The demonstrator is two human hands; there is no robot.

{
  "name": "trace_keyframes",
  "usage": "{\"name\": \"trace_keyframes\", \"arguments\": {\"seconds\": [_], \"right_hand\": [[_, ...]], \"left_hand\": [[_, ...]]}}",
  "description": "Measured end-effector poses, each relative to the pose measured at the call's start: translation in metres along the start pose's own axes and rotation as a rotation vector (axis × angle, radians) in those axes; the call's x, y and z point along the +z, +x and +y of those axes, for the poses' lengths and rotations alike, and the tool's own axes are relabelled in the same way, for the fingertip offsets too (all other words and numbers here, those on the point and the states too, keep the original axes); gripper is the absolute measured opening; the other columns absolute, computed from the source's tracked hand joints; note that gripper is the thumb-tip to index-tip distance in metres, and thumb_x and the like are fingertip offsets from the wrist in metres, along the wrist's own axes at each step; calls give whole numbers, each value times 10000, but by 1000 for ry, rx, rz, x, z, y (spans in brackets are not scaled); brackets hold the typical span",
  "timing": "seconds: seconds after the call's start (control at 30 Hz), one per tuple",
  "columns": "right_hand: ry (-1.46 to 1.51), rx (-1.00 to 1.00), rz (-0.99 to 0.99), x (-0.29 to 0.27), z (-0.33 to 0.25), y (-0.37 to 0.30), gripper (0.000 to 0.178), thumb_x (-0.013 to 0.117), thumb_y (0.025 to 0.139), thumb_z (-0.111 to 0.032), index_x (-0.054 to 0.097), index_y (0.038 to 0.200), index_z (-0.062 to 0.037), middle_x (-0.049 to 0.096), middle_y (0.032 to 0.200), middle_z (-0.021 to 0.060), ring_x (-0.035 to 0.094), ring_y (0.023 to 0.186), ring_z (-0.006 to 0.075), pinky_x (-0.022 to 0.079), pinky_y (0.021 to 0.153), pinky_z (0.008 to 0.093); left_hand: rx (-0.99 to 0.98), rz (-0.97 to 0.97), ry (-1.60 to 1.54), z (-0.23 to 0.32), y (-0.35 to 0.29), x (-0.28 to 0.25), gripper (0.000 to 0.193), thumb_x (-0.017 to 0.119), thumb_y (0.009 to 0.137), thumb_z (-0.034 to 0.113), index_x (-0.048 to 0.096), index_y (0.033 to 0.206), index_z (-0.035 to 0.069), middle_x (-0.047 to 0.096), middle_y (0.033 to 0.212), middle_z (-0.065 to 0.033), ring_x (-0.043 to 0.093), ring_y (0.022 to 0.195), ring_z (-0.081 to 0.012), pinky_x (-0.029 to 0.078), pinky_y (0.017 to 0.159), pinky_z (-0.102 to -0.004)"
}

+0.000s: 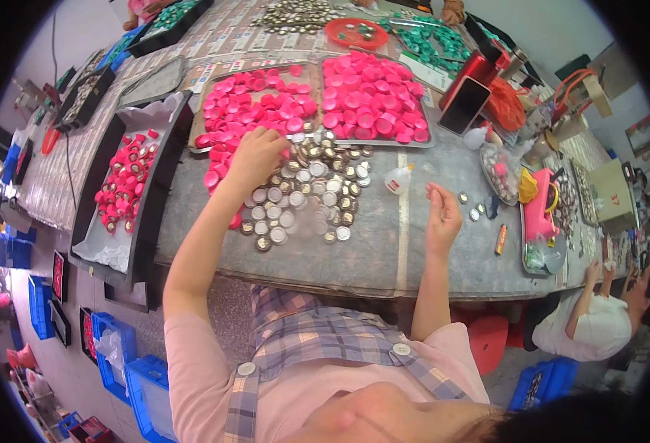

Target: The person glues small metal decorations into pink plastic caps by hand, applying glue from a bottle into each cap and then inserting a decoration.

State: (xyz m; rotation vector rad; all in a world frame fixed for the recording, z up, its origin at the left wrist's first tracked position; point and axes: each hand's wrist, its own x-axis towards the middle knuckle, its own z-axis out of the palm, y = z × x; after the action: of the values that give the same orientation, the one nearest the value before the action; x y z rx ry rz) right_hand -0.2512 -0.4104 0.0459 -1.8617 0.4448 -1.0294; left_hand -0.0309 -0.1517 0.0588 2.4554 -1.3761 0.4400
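Observation:
My left hand reaches over the near edge of a tray, its fingers curled closed with a bit of a pink cap at the tips. Under and beside it lies a heap of round silver and dark metal discs, with loose pink caps on its left. Further right, my right hand is raised above the table, thumb and fingers pinched together; whatever they hold is too small to make out. Nearest to it stands a small white squeeze bottle with a yellow tip. A few single discs lie to its right.
Two metal trays of pink caps stand behind the heap. At left is a black bin holding assembled pink caps. A phone leans at the right, near a pink tape dispenser and an orange tube. Another person sits far right.

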Motion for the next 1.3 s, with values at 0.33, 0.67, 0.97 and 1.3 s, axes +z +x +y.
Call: {"name": "trace_keyframes", "arguments": {"seconds": [0.33, 0.67, 0.97, 1.3], "right_hand": [[-257, -438, -700, 37, -40, -29, 533, 621, 720, -359, 468, 1175, -129, 436, 1195, 136, 391, 1116, 287, 308, 910, 435], [-446, -962, -911, 125, -1, -37, 585, 563, 713, -472, 408, 1240, -270, 249, 1361, 111, 157, 1289, 287, 142, 921, 648], [-382, -967, -813, 143, -3, -40, 558, 578, 721, -427, 417, 1232, -271, 321, 1325, 81, 237, 1265, 246, 128, 955, 616], [-188, -526, -476, 43, -25, -4, 425, 616, 727, -116, 500, 1134, -78, 474, 1173, 97, 455, 1063, 251, 353, 898, 377]], "left_hand": [[-662, 355, -1293, 55, -33, -23, 220, 460, 839, 36, 524, 1047, 0, 610, 862, -63, 571, 714, -91, 453, 598, -215], [-633, -261, -1371, 95, -99, 7, 177, 483, 840, 65, 566, 981, -2, 576, 767, -10, 535, 702, -70, 430, 632, -199], [-697, -71, -1484, 75, -95, 7, 161, 483, 853, 86, 550, 974, 4, 590, 848, -29, 548, 760, -88, 442, 685, -215], [-921, 202, -1939, 111, -75, -3, 344, 469, 858, 169, 439, 1173, 32, 530, 1101, -134, 584, 780, -129, 517, 567, -226]]}}
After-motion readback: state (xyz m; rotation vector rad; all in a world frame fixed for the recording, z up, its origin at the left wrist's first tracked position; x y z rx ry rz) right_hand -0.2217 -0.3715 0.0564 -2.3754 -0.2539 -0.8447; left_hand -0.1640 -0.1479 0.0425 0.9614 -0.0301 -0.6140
